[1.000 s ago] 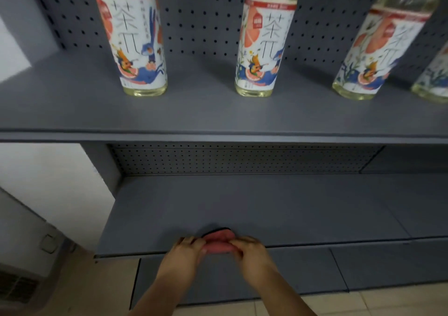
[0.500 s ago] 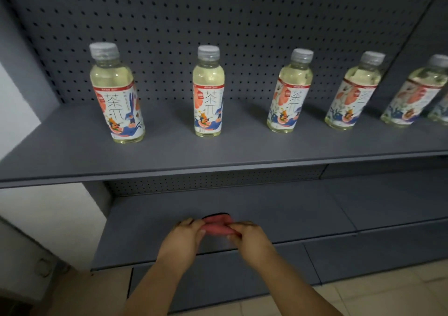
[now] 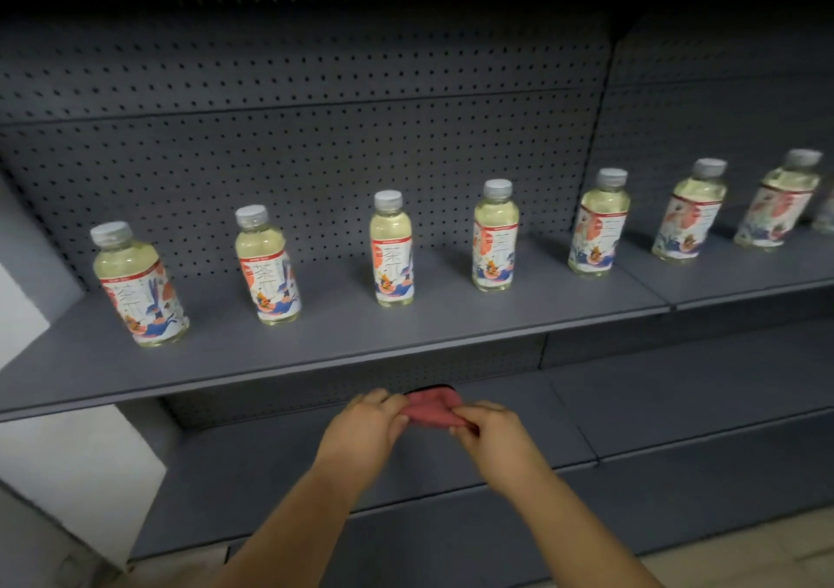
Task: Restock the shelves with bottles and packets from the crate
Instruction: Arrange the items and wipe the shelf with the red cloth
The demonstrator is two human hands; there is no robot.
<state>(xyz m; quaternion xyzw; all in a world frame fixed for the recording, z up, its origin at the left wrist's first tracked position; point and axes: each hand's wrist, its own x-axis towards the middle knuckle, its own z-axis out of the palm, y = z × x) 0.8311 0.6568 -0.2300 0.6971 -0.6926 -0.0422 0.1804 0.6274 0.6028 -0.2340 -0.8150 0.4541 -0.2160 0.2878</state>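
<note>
- Left hand (image 3: 365,429) and right hand (image 3: 492,434) both out in front, close together over the lower shelf (image 3: 271,465), forearms coming up from the bottom edge of the view.
- Both pinch a red packet (image 3: 431,411) between them: L fingers curled on its left end, R fingers and thumb curled on its right end.
- Packet looks soft and squashed, reddish-pink w/ a dark edge at the top; held just above the lower shelf or maybe resting on it, can't tell which, view is blurry there.
- Packet sits towards the left half of the lower shelf, under the front lip of the upper shelf (image 3: 316,343).
- Upper shelf carries a row of tea bottles, all upright, spaced apart, none touching: bottle 1 (image 3: 140,287) far left, bottle 2 (image 3: 268,269), bottle 3 (image 3: 391,251), bottle 4 (image 3: 495,237), bottle 5 (image 3: 598,226), bottle 6 (image 3: 688,212), bottle 7 (image 3: 778,203) to the right.
- Each bottle: pale yellow liquid, grey cap, white label w/ orange and blue print. Labels on the right-hand ones are smeared by blur.
- Sliver of another bottle at the far right edge, mostly cut off.
- Grey pegboard back panel (image 3: 316,136) behind the bottles; top of the unit goes dark.
- White wall (image 3: 67,452) at left beside the shelving, pale floor (image 3: 744,556) at lower right.
- Crate not in shot.
</note>
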